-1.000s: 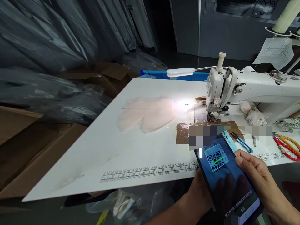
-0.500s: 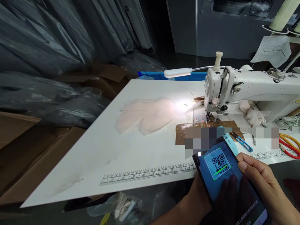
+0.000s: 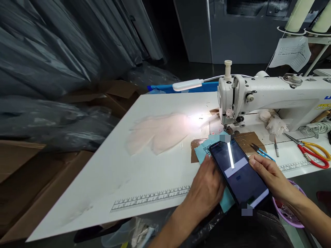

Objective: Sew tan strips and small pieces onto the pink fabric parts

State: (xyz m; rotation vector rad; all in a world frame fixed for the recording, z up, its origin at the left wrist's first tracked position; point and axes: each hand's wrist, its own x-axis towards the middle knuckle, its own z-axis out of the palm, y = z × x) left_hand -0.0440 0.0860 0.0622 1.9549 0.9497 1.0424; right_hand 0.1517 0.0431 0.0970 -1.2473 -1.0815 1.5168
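Grey plastic covers [image 3: 43, 44] and cardboard boxes [image 3: 23, 172] are seen at the left, beside a white worktop [image 3: 90, 179] on which pale pink fabric pieces [image 3: 168, 132] are spread, well apart from the hands. Farther right, a light blue sheet [image 3: 201, 152] seems to be gripped by the bent fingers of the left hand [image 3: 207, 186], though the fingertips are partly hidden. Its printed code [image 3: 207, 150] is left exposed just beyond those fingers, and part of the sheet is covered by the phone [image 3: 239, 175]. The phone is held directly right of the left hand, screen up, its long axis slanted from far left to near right. Along its right edge it is clasped by the right hand [image 3: 271, 175], thumb in front. Farther right, blue snips [image 3: 261, 152] and scissors [image 3: 302, 144] are laid near the sewing machine [image 3: 271, 91].

Compared with half a second earlier, the left hand has been brought out from behind the phone, the sheet's code is shown at the phone's left instead of past its upper right edge, and the framed code on the screen has been replaced by a pale band.
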